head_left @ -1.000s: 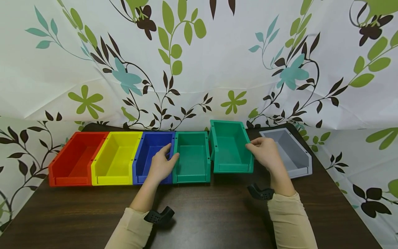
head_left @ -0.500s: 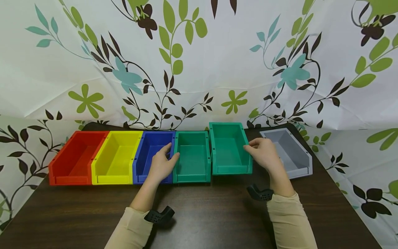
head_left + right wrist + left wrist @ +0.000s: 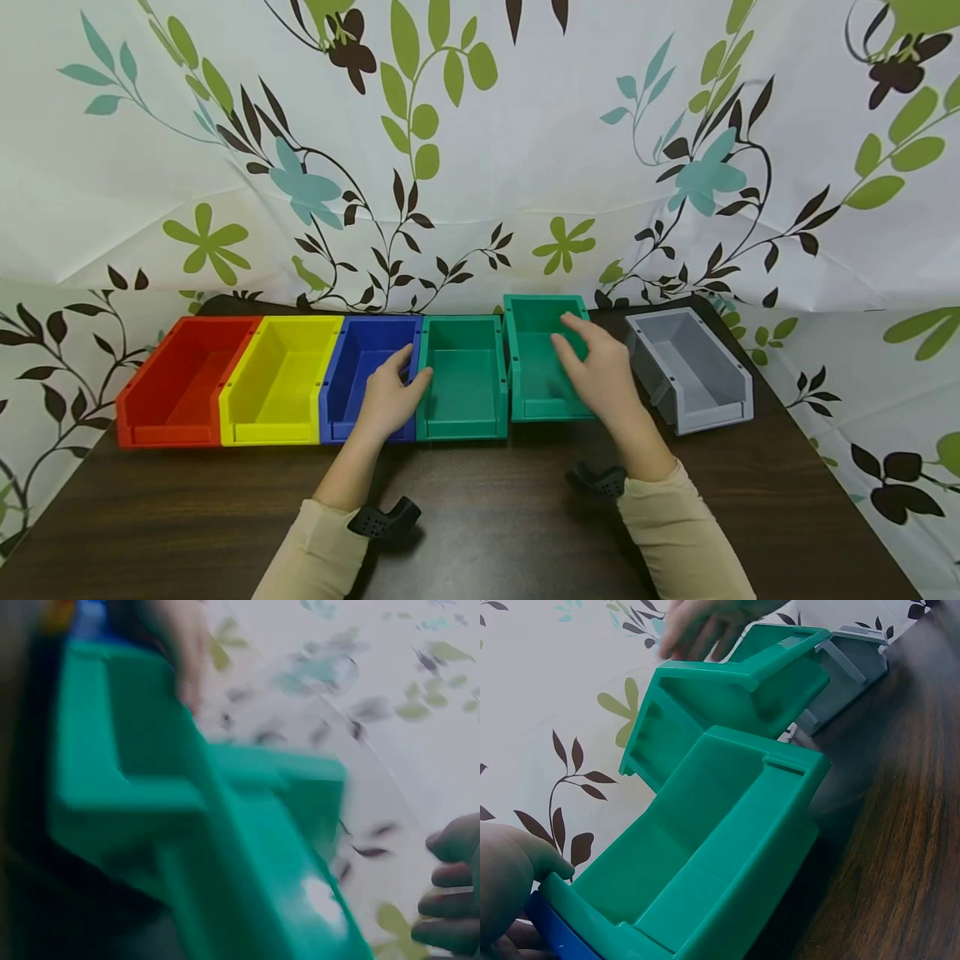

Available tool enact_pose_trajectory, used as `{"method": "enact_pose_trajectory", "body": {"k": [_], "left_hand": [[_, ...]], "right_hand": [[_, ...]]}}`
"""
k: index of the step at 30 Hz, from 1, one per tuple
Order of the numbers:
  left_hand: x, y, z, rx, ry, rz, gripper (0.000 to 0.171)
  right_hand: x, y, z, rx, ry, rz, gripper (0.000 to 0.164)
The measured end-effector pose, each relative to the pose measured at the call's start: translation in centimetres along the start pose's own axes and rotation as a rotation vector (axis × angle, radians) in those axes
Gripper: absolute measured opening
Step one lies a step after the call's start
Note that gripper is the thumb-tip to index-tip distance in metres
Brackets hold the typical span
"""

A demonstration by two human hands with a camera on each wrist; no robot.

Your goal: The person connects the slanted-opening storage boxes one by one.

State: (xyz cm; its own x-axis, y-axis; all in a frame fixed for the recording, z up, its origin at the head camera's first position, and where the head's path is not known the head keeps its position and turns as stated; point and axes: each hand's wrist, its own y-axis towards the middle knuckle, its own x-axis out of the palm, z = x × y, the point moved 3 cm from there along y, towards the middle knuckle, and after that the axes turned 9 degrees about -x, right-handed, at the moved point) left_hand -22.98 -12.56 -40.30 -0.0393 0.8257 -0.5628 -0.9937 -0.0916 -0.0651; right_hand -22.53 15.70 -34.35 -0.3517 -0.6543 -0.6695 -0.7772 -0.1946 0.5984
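Note:
My left hand (image 3: 388, 400) holds the adjoining walls of the blue bin (image 3: 356, 358) and the left green bin (image 3: 462, 428), thumb on the green side and fingers over the blue. To the right, a second green bin (image 3: 551, 409) sits a little farther back, with its left side against the first. In the left wrist view this right green bin (image 3: 697, 697) looks raised and tilted beside its neighbour. Above it hovers my right hand (image 3: 600, 367), fingers spread and holding nothing. The right wrist view is blurred, with the right hand's fingers (image 3: 450, 900) apart from the bins.
A yellow bin (image 3: 273, 433) and a red bin (image 3: 168, 435) continue the row leftward. At the right a grey bin (image 3: 712, 414) stands angled, with a gap before the green one. All rest on a dark wooden table (image 3: 480, 517) against a leaf-patterned cloth (image 3: 480, 192).
The right hand has let go of the right green bin's right wall and moved left over it. That bin first shifted slightly left and down against its neighbour. The left hand has stayed put.

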Motion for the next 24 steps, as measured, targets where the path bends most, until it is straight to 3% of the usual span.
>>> {"method": "enact_pose_trajectory", "body": {"k": [2,5,17,24], "left_hand": [[0.0,0.0,0.0,-0.001,-0.002,0.001,0.062],[0.0,0.1,-0.2,-0.001,0.002,0.001,0.062],[0.1,0.1,-0.2,0.003,0.004,0.003,0.062],[0.2,0.1,-0.3,0.007,0.005,0.006,0.062]], "right_hand": [[1.2,-0.1,-0.9,-0.08,0.054,-0.025,0.039],[2.8,-0.2,-1.6,-0.12,0.135,-0.11,0.04],[4.1,-0.2,-1.3,-0.126,0.258,-0.225,0.038],[4.0,-0.2,-1.3,-0.127,0.26,-0.268,0.038]]}}
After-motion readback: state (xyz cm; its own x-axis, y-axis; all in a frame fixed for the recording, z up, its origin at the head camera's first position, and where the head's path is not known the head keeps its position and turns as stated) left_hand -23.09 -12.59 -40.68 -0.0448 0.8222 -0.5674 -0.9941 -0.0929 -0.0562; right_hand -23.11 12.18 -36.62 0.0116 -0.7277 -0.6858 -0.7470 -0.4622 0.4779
